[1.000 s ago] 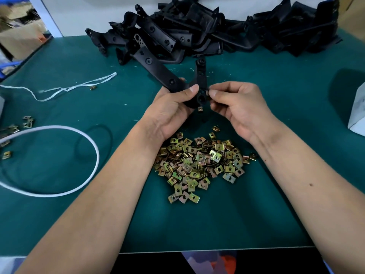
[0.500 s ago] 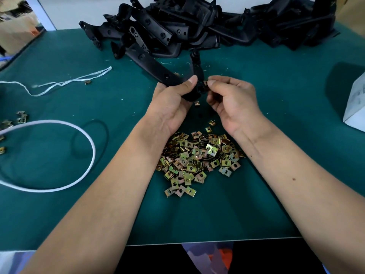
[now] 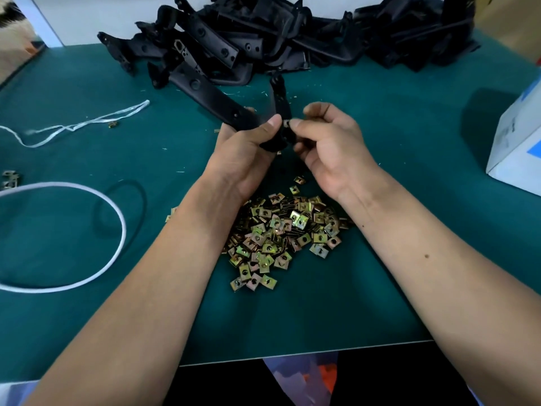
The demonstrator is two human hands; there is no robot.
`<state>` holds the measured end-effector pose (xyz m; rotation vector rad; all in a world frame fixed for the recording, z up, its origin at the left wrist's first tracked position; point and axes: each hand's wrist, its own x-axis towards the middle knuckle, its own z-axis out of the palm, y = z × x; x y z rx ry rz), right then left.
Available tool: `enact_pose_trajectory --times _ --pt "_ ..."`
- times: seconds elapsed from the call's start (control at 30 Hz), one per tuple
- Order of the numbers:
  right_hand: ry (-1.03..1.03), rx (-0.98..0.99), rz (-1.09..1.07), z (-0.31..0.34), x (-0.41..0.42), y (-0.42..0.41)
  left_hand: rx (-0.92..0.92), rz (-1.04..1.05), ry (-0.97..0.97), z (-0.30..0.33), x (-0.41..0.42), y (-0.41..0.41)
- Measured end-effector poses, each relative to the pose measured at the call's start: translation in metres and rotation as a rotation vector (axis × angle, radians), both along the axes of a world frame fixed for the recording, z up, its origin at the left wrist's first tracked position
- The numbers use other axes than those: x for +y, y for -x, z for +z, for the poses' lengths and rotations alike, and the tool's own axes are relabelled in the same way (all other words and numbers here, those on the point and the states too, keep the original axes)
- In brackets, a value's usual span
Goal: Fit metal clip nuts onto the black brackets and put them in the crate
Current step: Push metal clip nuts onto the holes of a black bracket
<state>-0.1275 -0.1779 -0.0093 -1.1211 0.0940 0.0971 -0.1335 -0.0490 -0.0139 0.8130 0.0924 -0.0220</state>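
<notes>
My left hand [image 3: 248, 153] grips a V-shaped black bracket [image 3: 225, 105] at its bend, thumb on top, holding it above the green table. My right hand [image 3: 330, 145] pinches a small metal clip nut [image 3: 287, 123] between thumb and forefinger, right at the bracket's bend beside my left thumb. A heap of brass-coloured clip nuts [image 3: 281, 235] lies on the table under my wrists. A large pile of black brackets [image 3: 292, 36] fills the far edge of the table. No crate is in view.
A white cord loop [image 3: 87, 276] and a white string [image 3: 73, 126] lie at the left, with a few stray clip nuts [image 3: 10, 178] near the left edge. A white and blue box [image 3: 518, 142] stands at the right. The table's front edge [image 3: 292, 354] is close to me.
Both hands and the bracket have kept together in the same hold; my right fingers have shifted the clip nut up against the bracket by my left thumb. The camera has tilted slightly.
</notes>
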Motion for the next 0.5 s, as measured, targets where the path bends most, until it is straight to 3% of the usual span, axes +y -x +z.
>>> enact_pose_trajectory --times 0.23,0.4,0.5 --pt "0.155 -0.064 0.126 0.000 -0.009 -0.004 -0.009 0.002 -0.077 -0.003 0.004 0.003" --pt "0.523 -0.215 0.090 -0.001 -0.013 -0.011 -0.026 0.077 -0.174 0.001 0.013 -0.003" --pt "1.018 -0.421 0.034 -0.005 -0.014 -0.015 -0.007 0.106 -0.085 0.002 0.022 -0.008"
